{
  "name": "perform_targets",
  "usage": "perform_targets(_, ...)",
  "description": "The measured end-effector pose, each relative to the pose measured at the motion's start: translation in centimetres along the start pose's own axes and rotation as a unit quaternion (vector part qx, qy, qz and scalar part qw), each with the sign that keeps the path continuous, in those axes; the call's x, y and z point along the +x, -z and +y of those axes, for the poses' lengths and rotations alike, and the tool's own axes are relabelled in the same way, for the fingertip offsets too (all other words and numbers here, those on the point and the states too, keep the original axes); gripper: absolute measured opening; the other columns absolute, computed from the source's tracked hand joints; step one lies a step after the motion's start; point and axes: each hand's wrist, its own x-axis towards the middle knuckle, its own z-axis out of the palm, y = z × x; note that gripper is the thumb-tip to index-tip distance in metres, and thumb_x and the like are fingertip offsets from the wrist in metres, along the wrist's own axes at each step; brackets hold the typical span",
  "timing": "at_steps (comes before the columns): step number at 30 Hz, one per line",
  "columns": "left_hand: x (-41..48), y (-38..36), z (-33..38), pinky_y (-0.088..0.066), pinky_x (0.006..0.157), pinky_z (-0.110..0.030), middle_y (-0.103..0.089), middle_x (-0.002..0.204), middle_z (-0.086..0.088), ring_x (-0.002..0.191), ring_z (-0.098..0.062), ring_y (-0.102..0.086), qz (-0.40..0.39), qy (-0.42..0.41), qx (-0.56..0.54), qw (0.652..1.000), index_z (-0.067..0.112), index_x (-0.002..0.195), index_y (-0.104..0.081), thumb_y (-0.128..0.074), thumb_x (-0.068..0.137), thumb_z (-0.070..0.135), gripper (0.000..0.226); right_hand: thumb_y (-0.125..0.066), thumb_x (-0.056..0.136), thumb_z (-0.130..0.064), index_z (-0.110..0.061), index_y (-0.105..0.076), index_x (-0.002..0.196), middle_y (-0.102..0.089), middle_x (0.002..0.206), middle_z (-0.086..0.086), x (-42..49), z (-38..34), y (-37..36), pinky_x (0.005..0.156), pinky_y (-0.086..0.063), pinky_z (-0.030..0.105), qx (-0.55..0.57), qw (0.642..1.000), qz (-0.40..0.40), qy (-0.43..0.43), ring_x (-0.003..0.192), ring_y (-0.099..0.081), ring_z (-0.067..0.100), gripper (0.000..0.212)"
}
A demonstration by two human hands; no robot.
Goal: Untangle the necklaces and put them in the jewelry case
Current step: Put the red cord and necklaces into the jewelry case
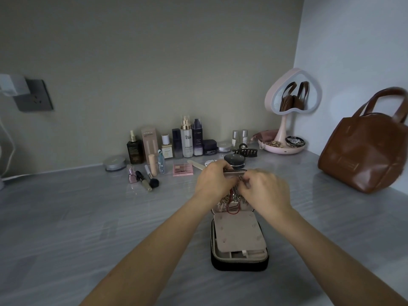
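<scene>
Your jewelry case point(239, 265) lies unzipped and open flat on a grey, faintly veined tabletop point(88, 217), its near half showing a pale padded insert. The necklaces point(231, 200) sit as a tangle of silvery chains and a red cord in its far half, part of them lifted between your hands. Your left hand point(215, 181) is over the far left corner of the case, fingers curled in and pinching at the chains. Your right hand point(265, 191), blurred, meets it from the right of the case, fingertips also bunched on a chain. Beyond the case, along a beige wall point(154, 62), stands a row of skincare bottles point(186, 140), with a pink eyeshadow palette point(182, 169) and a black hair claw point(245, 151) nearer the case. Far right of the case, a pale bluish side wall point(353, 40) meets the beige one. A pink heart-shaped mirror point(293, 93) stands in that corner and a brown leather handbag point(364, 155) leans beside it. Far left of the case, a dark wall socket point(35, 98) holds a white plug point(8, 85).
</scene>
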Motion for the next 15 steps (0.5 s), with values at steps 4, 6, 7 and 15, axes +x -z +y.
perform_targets(4,-0.02,0.08,0.0,-0.053,0.073,-0.034,-0.067,0.09,0.001,0.084,-0.019,-0.063,-0.002,-0.001,0.002,1.0,0.021,0.094,-0.063,-0.066,0.073,0.024,0.021,-0.05,0.087,-0.03,-0.018,-0.067,0.083,-0.068,0.087,-0.001,0.34,0.09,0.31,0.058,-0.04,0.028,0.005,1.0,0.002,-0.007,0.082,-0.063,0.026,0.021)
perform_targets(6,-0.03,0.09,0.0,-0.054,0.072,-0.035,-0.067,0.089,0.0,0.082,-0.02,-0.063,-0.002,-0.003,-0.002,1.0,0.02,0.094,-0.063,-0.067,0.073,0.024,0.022,-0.049,0.088,-0.031,-0.018,-0.066,0.088,-0.068,0.091,-0.001,0.44,0.28,0.37,0.059,-0.04,0.028,-0.007,1.0,0.015,-0.005,0.086,-0.064,0.027,0.021)
perform_targets(7,-0.05,0.05,-0.03,-0.053,0.072,-0.034,-0.067,0.088,0.0,0.082,-0.021,-0.063,-0.001,-0.005,-0.003,1.0,0.019,0.094,-0.063,-0.067,0.073,0.023,0.022,-0.049,0.088,-0.03,-0.018,-0.065,0.088,-0.068,0.091,0.0,0.42,0.35,0.35,0.058,-0.038,0.028,-0.011,1.0,0.024,0.0,0.085,-0.064,0.028,0.02)
perform_targets(15,-0.09,0.06,-0.04,-0.05,0.07,-0.031,-0.065,0.087,0.002,0.082,-0.017,-0.062,0.008,-0.012,-0.012,1.0,0.019,0.09,-0.06,-0.068,0.075,0.024,0.018,-0.057,0.086,-0.035,-0.022,-0.046,0.106,-0.066,0.083,0.003,0.86,0.56,0.56,0.06,-0.042,0.031,0.067,0.995,0.01,-0.067,0.085,-0.064,0.03,0.026)
